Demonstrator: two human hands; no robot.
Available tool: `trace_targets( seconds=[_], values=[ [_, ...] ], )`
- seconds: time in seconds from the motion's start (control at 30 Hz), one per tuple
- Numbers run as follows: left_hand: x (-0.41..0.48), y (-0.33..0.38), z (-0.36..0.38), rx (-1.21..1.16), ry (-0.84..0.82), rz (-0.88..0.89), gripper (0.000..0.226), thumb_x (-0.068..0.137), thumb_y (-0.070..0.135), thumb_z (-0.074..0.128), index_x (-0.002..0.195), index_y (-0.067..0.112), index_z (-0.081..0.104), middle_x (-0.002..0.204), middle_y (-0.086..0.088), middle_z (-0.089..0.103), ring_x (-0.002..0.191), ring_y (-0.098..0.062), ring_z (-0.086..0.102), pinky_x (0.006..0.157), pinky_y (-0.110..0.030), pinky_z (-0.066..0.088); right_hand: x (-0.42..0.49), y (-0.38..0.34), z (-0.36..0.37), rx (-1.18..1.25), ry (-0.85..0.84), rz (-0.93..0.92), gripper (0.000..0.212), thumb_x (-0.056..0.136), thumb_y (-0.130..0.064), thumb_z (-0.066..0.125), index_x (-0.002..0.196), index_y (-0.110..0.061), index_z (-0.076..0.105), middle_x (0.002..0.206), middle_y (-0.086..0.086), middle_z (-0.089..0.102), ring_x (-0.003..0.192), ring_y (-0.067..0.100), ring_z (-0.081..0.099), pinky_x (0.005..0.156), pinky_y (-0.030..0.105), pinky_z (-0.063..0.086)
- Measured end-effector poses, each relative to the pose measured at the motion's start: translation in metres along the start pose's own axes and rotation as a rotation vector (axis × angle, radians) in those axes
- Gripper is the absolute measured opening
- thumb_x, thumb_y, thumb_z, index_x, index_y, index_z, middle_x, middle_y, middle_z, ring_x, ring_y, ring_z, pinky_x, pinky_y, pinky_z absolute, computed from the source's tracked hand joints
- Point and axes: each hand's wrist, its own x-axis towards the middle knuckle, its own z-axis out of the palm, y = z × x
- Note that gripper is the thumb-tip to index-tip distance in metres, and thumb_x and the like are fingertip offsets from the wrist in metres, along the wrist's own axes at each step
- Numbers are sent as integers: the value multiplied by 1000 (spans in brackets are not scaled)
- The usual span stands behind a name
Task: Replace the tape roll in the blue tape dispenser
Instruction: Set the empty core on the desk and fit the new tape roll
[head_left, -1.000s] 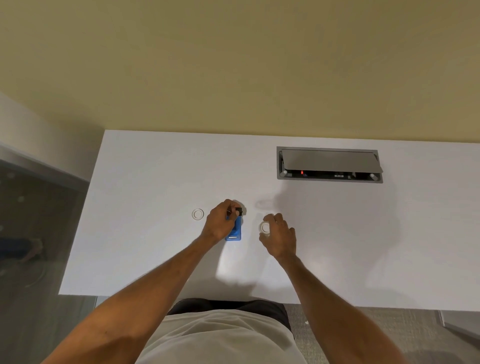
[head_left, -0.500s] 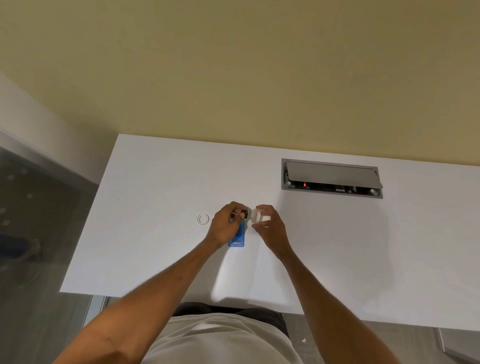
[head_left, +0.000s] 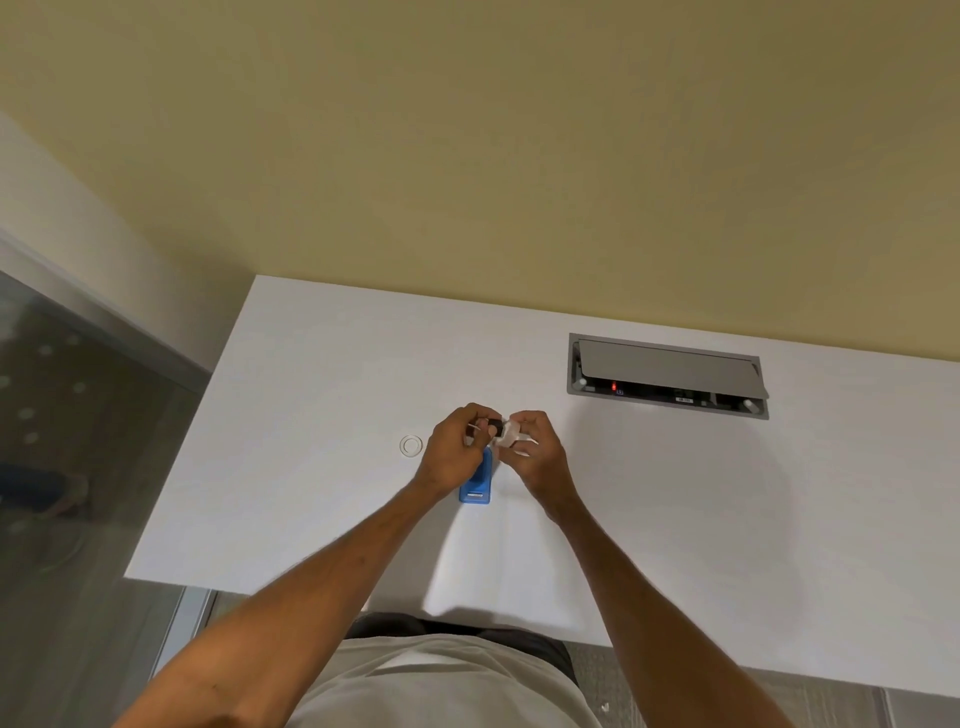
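Right hand (head_left: 535, 447) fingers pinch the tape roll (head_left: 508, 435): light, stiff, so grip its rim. Left hand (head_left: 457, 452) fingers clamp the black hub (head_left: 496, 427) above the dispenser (head_left: 477, 483).

The room is evenly and fairly brightly lit, soft light that seems to fall from overhead and slightly behind the person. The white desk (head_left: 322, 415) reads as the brightest surface, almost washed out, with little grain visible. Broad, faint shadows of the arms spread across it toward 3 o'clock and down at 6 o'clock, with a brighter wedge between the forearms near the desk's front edge. The yellow wall (head_left: 519, 156) dims slightly toward 9 o'clock. Wide-angle bending curves the desk edges and stretches the forearms at the bottom corners. The glass panel (head_left: 62, 441) at 9 o'clock carries blurry pale reflections. Fine detail around the fingers is soft and smeared.
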Motion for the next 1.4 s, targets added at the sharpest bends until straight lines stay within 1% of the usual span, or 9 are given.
trace_targets(
  seconds=[0.1, 0.13, 0.27, 0.37, 0.5, 0.63, 0.8, 1.1, 1.4],
  values=[
    [-1, 1, 0, 6, -13, 1, 21, 105, 14, 55, 117, 20, 71, 117, 3, 77, 110, -20, 70, 104, -44, 58, -1, -1, -3, 28, -36, -12, 39, 86, 2, 79, 117, -1, 55, 119, 14, 63, 104, 30, 68, 90, 42, 58],
    [-1, 1, 0, 10, -16, 9, 21, 105, 14, 55, 117, 21, 71, 117, 3, 76, 110, -20, 70, 104, -45, 58, -2, -1, -4, 35, -41, -11, 40, 86, 2, 79, 117, -1, 54, 117, 13, 63, 104, 31, 69, 91, 42, 59],
    [0, 2, -2, 41, -54, 43, 22, 103, 14, 60, 122, 22, 69, 120, 5, 75, 110, -20, 70, 104, -45, 58, -3, 2, -9, 36, -39, -31, 44, 85, 0, 81, 118, 1, 53, 104, -10, 65, 96, 19, 70, 85, 30, 59],
    [3, 2, -2, 89, -49, 43, 17, 101, 17, 65, 117, 21, 66, 114, 5, 76, 105, -20, 72, 100, -45, 60, -4, 2, -11, 40, -14, -44, 45, 82, -5, 85, 117, -4, 55, 107, 0, 70, 97, 20, 71, 81, 22, 59],
    [6, 4, -1, 127, -45, 63, 12, 100, 16, 67, 112, 17, 69, 112, 3, 78, 104, -20, 72, 98, -46, 60, -4, 2, -13, 6, 20, -105, 46, 81, -6, 86, 119, 0, 59, 113, 12, 69, 101, 28, 71, 89, 35, 60],
    [8, 6, 0, 173, -63, 115, 18, 101, 16, 66, 118, 16, 71, 117, 1, 74, 108, -21, 70, 99, -45, 61, -3, 3, -14, -1, 28, -114, 48, 81, -5, 86, 121, 0, 59, 116, 11, 69, 102, 27, 71, 90, 36, 60],
    [9, 6, 2, 254, -78, 164, 20, 102, 15, 65, 121, 16, 70, 117, -2, 72, 107, -22, 69, 99, -43, 59, 1, 2, -12, -14, 23, -90, 47, 81, -9, 87, 119, -7, 58, 116, 4, 71, 103, 20, 71, 86, 24, 58],
    [18, 5, -3, 376, -86, 155, 19, 104, 18, 61, 121, 14, 69, 118, -6, 72, 106, -25, 69, 100, -43, 59, 11, -1, -8, -68, -28, -106, 47, 84, -10, 85, 122, -3, 58, 118, 12, 70, 104, 30, 70, 92, 45, 62],
    [23, 5, 2, 370, -56, 107, 19, 104, 23, 62, 118, 13, 69, 119, -5, 72, 106, -24, 71, 100, -42, 60, 17, -6, -5, -113, -34, -72, 42, 86, -20, 83, 119, -11, 59, 115, 6, 71, 101, 28, 70, 88, 49, 62]
  ],
)
